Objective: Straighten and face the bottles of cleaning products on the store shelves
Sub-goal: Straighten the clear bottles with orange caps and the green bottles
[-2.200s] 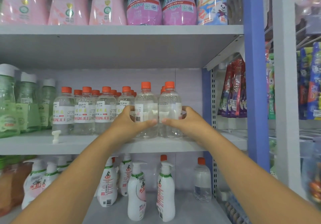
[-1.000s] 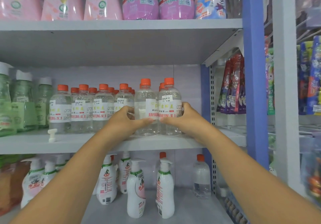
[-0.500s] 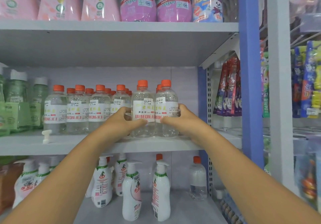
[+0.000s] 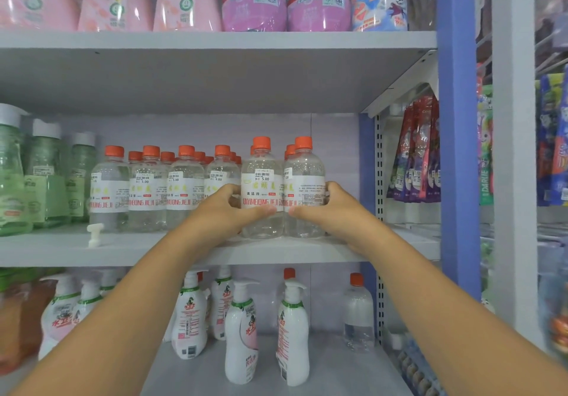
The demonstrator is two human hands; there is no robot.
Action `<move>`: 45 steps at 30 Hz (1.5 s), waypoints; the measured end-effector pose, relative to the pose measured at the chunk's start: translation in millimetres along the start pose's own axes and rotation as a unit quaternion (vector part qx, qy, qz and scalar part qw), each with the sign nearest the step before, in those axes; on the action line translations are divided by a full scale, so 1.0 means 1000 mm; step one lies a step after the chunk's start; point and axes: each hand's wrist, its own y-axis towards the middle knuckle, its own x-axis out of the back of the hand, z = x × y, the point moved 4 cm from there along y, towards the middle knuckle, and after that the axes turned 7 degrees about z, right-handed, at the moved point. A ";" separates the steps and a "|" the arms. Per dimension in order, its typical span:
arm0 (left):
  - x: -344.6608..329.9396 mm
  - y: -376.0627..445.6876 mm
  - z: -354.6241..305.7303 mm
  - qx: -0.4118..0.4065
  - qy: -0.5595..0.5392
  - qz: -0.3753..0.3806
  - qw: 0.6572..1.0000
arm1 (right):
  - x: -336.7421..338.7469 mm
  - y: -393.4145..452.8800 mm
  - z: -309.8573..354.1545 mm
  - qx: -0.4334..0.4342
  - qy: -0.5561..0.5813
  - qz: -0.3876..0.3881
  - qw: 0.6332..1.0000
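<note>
Grip: my left hand [image 4: 226, 211] curls round the second clear bottle from the right [image 4: 262, 189], thumb laid across its front just under the label; my right hand [image 4: 330, 208] curls round the end bottle [image 4: 305, 189] from its right side, thumb low on the front. Both are held, neither lifted as far as I can judge: each stands upright on the middle shelf [image 4: 384, 249], near the front edge, and the two are touching or almost so. Label check: the left-hand bottle shows its front panel squarely, red lettering and price sticker readable. The end bottle is off: small print faces me and the red lettering runs away round its left side. Step in hand, by my reading: facing this last pair at the right end of the orange-capped row [image 4: 166, 186], whose other front labels already look forward. Next move, as I judge it: turn the end bottle about its own axis until its front panel matches its neighbour, base kept flat on the shelf, then bring both fronts into line with the row. Caution: more orange caps stand close behind, so any push backward could knock them.
</note>
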 end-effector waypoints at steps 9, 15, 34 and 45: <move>0.002 0.001 0.003 -0.010 0.006 0.000 1.000 | 0.000 0.003 -0.001 -0.006 0.018 0.019 1.000; 0.002 0.002 0.003 -0.011 -0.006 -0.009 1.000 | 0.002 0.001 -0.003 0.003 0.004 0.010 1.000; -0.003 -0.019 -0.022 -0.005 0.024 -0.040 0.999 | -0.001 -0.012 0.016 0.021 -0.026 -0.015 0.999; -0.107 -0.146 0.125 -0.002 -0.063 -0.190 0.980 | -0.085 -0.146 -0.167 -0.037 0.067 -0.148 0.986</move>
